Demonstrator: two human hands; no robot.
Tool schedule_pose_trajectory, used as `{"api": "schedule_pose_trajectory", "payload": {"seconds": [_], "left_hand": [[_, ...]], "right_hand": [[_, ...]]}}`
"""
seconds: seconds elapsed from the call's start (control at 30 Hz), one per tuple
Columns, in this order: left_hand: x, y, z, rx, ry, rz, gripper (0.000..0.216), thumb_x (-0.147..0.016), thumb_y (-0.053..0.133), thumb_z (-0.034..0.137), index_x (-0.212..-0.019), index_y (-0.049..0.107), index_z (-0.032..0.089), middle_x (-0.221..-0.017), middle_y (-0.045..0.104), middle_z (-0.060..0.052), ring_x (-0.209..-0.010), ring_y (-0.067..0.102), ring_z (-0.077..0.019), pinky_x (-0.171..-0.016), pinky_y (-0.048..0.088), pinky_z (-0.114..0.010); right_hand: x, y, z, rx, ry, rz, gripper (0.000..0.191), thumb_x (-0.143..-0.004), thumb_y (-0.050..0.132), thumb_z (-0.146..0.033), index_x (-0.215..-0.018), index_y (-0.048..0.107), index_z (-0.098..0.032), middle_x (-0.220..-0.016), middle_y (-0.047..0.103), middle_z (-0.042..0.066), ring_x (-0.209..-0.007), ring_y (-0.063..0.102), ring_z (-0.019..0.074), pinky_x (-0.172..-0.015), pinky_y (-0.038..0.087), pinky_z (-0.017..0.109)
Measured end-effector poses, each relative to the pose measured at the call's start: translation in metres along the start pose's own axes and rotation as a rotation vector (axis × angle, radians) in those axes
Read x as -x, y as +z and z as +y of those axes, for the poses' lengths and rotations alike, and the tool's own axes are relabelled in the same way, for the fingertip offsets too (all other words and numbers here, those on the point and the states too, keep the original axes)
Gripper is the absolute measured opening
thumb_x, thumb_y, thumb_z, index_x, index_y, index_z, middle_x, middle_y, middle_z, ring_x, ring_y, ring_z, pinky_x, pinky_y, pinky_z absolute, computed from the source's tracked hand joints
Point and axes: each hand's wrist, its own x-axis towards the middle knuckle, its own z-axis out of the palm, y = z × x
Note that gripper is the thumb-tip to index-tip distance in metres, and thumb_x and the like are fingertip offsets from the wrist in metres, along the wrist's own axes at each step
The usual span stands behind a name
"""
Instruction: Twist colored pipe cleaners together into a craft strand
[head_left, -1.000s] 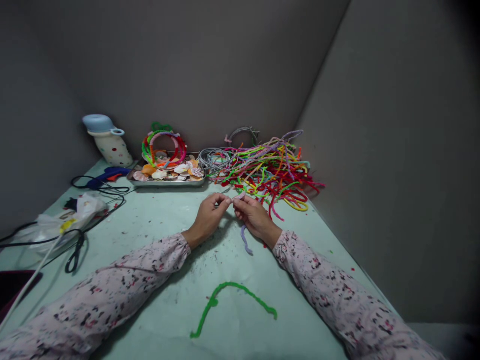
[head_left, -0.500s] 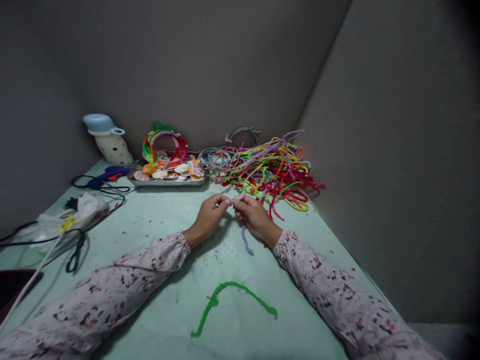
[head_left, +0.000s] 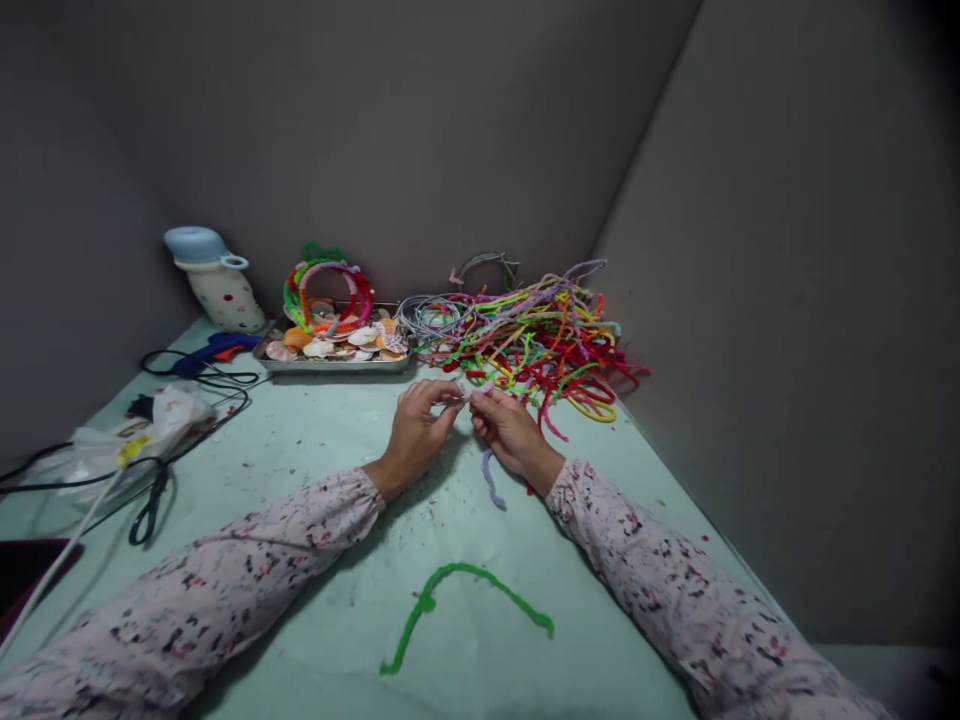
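Observation:
My left hand (head_left: 417, 432) and my right hand (head_left: 511, 432) meet over the middle of the pale green table (head_left: 315, 450), fingertips pinched together on one lilac pipe cleaner (head_left: 489, 478). Its loose end hangs down from under my right hand and curls onto the table. A bent green pipe cleaner (head_left: 457, 600) lies on the table nearer to me, untouched. Both arms wear floral pink sleeves.
A heap of coloured pipe cleaners (head_left: 544, 335) lies at the back right. A metal tray (head_left: 334, 362) with shells and wrapped hoops stands behind my hands. A dotted jug (head_left: 217, 280), blue glue gun (head_left: 214, 350), plastic bag (head_left: 142, 430), cables and scissors (head_left: 150, 505) sit left.
My hands have shifted only slightly, fingers working the lilac pipe cleaner between them. The rest of the table is unchanged.

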Motion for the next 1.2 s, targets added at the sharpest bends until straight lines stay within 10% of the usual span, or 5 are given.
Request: {"api": "schedule_pose_trajectory", "payload": {"seconds": [1.2], "left_hand": [[-0.0019, -0.0038, 0.0043, -0.014, -0.047, -0.046, 0.015, -0.083, 0.060, 0.025, -0.092, 0.071, 0.022, -0.085, 0.066, -0.003, -0.086, 0.059, -0.0176, -0.082, 0.045, -0.032]], "right_hand": [[0.0010, -0.0010, -0.0002, -0.001, -0.001, -0.010, 0.028, -0.069, 0.075, -0.038, -0.079, 0.059, -0.018, -0.067, 0.052, -0.005, -0.054, 0.045, 0.0045, -0.050, 0.036, 0.017]]}}
